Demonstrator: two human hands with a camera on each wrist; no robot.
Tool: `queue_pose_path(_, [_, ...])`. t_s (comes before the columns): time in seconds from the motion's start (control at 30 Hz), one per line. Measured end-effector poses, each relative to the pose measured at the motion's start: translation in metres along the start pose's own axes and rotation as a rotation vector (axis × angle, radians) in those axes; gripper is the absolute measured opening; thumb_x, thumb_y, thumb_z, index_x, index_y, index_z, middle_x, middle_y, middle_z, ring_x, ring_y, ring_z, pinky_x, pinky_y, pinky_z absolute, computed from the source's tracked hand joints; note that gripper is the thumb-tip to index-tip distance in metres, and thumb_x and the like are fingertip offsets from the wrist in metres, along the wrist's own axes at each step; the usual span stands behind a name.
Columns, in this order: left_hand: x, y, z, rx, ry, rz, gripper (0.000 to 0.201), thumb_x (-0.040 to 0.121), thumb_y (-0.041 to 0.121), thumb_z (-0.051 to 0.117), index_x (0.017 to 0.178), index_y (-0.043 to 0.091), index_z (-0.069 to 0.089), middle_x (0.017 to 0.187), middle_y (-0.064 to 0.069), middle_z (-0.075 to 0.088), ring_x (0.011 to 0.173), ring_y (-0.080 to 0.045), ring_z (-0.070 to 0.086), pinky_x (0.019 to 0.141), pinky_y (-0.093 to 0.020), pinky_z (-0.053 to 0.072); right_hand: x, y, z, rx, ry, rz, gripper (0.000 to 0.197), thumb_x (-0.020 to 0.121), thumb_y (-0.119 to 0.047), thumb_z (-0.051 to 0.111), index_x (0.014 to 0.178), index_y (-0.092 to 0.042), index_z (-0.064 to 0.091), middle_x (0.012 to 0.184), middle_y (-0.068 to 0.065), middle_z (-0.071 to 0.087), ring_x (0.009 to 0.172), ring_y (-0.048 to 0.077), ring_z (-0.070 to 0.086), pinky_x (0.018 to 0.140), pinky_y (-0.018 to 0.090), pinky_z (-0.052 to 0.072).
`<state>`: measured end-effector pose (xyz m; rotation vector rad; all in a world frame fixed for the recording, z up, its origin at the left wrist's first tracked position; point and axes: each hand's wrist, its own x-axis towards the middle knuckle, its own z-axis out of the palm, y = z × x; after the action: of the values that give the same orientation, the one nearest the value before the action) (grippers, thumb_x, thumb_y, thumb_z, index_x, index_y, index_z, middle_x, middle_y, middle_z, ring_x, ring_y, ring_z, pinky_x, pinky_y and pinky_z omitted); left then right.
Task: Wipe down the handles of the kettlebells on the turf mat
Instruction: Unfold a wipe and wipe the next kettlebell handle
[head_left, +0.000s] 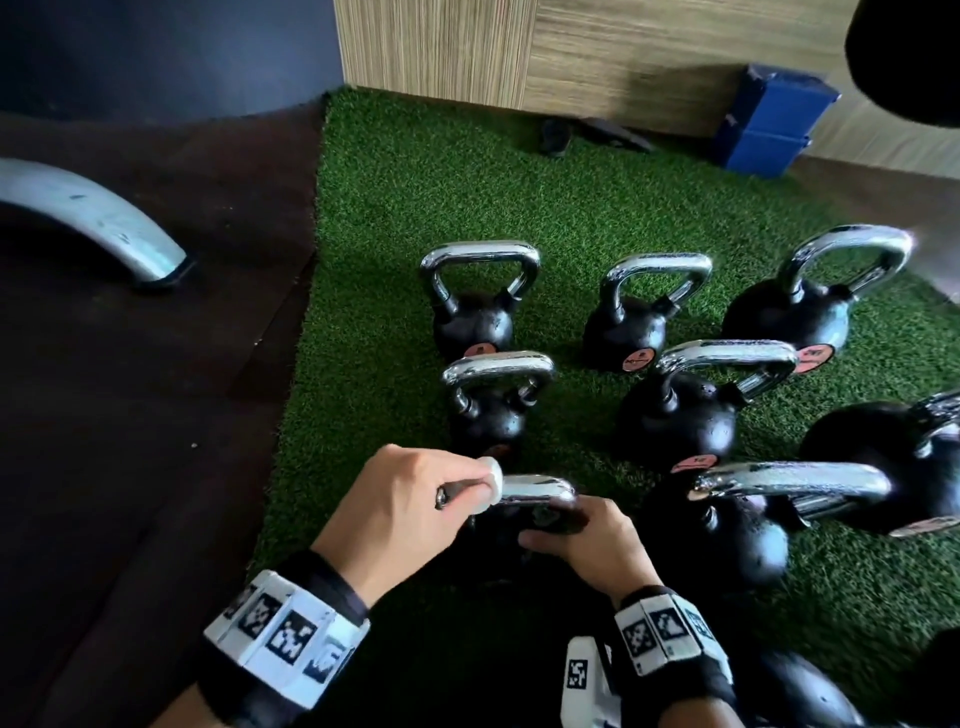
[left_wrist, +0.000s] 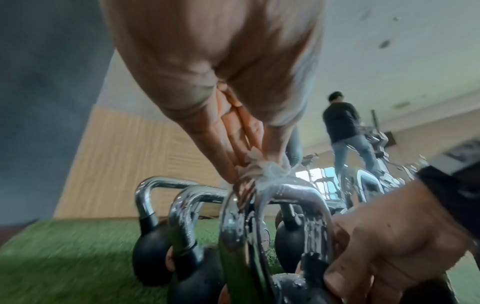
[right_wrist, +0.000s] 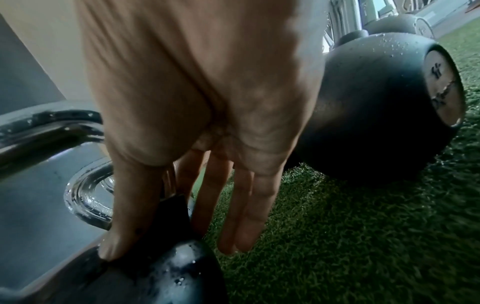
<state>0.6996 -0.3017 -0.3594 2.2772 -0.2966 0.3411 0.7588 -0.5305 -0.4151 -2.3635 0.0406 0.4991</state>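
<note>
Several black kettlebells with chrome handles stand on the green turf mat (head_left: 415, 182). My left hand (head_left: 467, 493) grips a white wipe (head_left: 493, 483) wrapped round the left end of the nearest kettlebell's handle (head_left: 540, 491). In the left wrist view its fingers pinch the wipe (left_wrist: 262, 174) onto the wet chrome handle (left_wrist: 291, 191). My right hand (head_left: 571, 530) holds the same kettlebell at the handle's right base. The thumb lies on one side of the black horn (right_wrist: 174, 216) and the fingers (right_wrist: 233, 205) on the other. The bell's body (right_wrist: 168, 271) is speckled with droplets.
More kettlebells stand behind (head_left: 475, 322) and to the right (head_left: 727, 535), close together. Blue blocks (head_left: 769, 124) lean at the wooden wall. A grey curved metal foot (head_left: 93, 218) sits on the dark floor to the left. A person (left_wrist: 342, 127) stands further off.
</note>
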Motion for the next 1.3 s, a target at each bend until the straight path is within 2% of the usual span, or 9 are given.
queue_pose_path(0.1, [-0.008, -0.011, -0.010, -0.073, 0.065, -0.085, 0.015, 0.091, 0.047, 0.074, 0.103, 0.040, 0.080, 0.093, 0.035, 0.073, 0.069, 0.002, 0.072, 0.055, -0.022, 0.056, 0.003, 0.004, 0.003, 0.009, 0.040, -0.007, 0.038, 0.056, -0.048, 0.092, 0.087, -0.032, 0.079, 0.075, -0.015, 0.073, 0.070, -0.011, 0.062, 0.053, 0.002, 0.042])
queue_pose_path(0.23, [-0.020, -0.013, -0.003, -0.120, 0.062, 0.013, 0.023, 0.090, 0.041, 0.071, 0.108, 0.032, 0.080, 0.110, 0.035, 0.070, 0.102, 0.006, 0.071, 0.084, -0.013, 0.057, 0.003, 0.007, 0.005, 0.031, 0.036, 0.023, 0.038, 0.054, -0.049, 0.092, 0.085, -0.031, 0.079, 0.075, -0.013, 0.074, 0.072, -0.005, 0.066, 0.058, 0.007, 0.045])
queue_pose_path(0.33, [-0.031, -0.030, -0.006, -0.234, 0.115, -0.168, 0.020, 0.085, 0.045, 0.071, 0.104, 0.046, 0.077, 0.106, 0.033, 0.071, 0.101, 0.008, 0.070, 0.081, -0.006, 0.052, 0.004, 0.009, 0.007, 0.055, 0.046, 0.022, 0.037, 0.054, -0.048, 0.092, 0.085, -0.032, 0.079, 0.075, -0.013, 0.075, 0.072, -0.004, 0.067, 0.059, 0.007, 0.046])
queue_pose_path(0.4, [-0.039, -0.040, -0.006, -0.267, 0.100, -0.233, 0.020, 0.083, 0.037, 0.073, 0.099, 0.050, 0.076, 0.104, 0.031, 0.073, 0.102, 0.008, 0.070, 0.085, -0.006, 0.051, 0.004, 0.009, 0.007, 0.075, 0.044, 0.024, 0.036, 0.054, -0.047, 0.092, 0.084, -0.032, 0.079, 0.074, -0.014, 0.075, 0.071, -0.004, 0.068, 0.058, 0.008, 0.046])
queue_pose_path(0.6, [-0.055, -0.062, 0.015, -0.441, 0.139, -0.338, 0.023, 0.084, 0.029, 0.075, 0.106, 0.026, 0.081, 0.109, 0.014, 0.077, 0.108, -0.005, 0.072, 0.092, -0.013, 0.053, 0.006, 0.011, 0.008, 0.105, 0.056, 0.024, 0.036, 0.053, -0.044, 0.094, 0.082, -0.030, 0.079, 0.073, -0.012, 0.075, 0.071, -0.004, 0.068, 0.054, 0.004, 0.042])
queue_pose_path(0.77, [-0.061, -0.076, 0.041, -0.528, 0.101, -0.463, 0.027, 0.085, 0.010, 0.078, 0.096, 0.034, 0.082, 0.103, 0.008, 0.079, 0.103, -0.010, 0.074, 0.086, -0.016, 0.057, 0.006, 0.009, 0.009, 0.140, 0.059, 0.022, 0.033, 0.053, -0.041, 0.094, 0.081, -0.034, 0.079, 0.071, -0.015, 0.074, 0.068, -0.006, 0.068, 0.056, 0.005, 0.044])
queue_pose_path(0.97, [-0.069, -0.079, 0.053, -0.532, 0.119, -0.475, 0.020, 0.074, 0.036, 0.083, 0.092, 0.044, 0.081, 0.100, 0.011, 0.079, 0.101, -0.005, 0.074, 0.089, -0.017, 0.056, 0.000, 0.004, 0.007, 0.117, 0.071, 0.015, 0.028, 0.054, -0.041, 0.095, 0.069, -0.038, 0.072, 0.070, -0.015, 0.073, 0.071, -0.005, 0.067, 0.059, 0.006, 0.046])
queue_pose_path(1.17, [-0.058, -0.085, 0.059, -0.506, 0.177, -0.455, 0.035, 0.070, 0.063, 0.082, 0.097, 0.040, 0.082, 0.099, 0.013, 0.079, 0.098, -0.006, 0.075, 0.089, -0.027, 0.059, -0.008, 0.006, 0.004, -0.034, 0.076, -0.019, 0.035, 0.053, -0.042, 0.094, 0.077, -0.024, 0.077, 0.074, -0.011, 0.071, 0.071, -0.003, 0.063, 0.056, 0.006, 0.042])
queue_pose_path(1.3, [-0.030, -0.082, 0.055, -0.444, 0.180, -0.443, 0.029, 0.076, 0.072, 0.072, 0.100, 0.055, 0.076, 0.099, 0.020, 0.078, 0.096, -0.002, 0.075, 0.088, -0.031, 0.061, -0.016, 0.008, -0.005, -0.169, -0.013, -0.087, 0.030, 0.057, -0.026, 0.093, 0.056, -0.027, 0.063, 0.059, -0.011, 0.059, 0.058, -0.006, 0.054, 0.054, 0.005, 0.039])
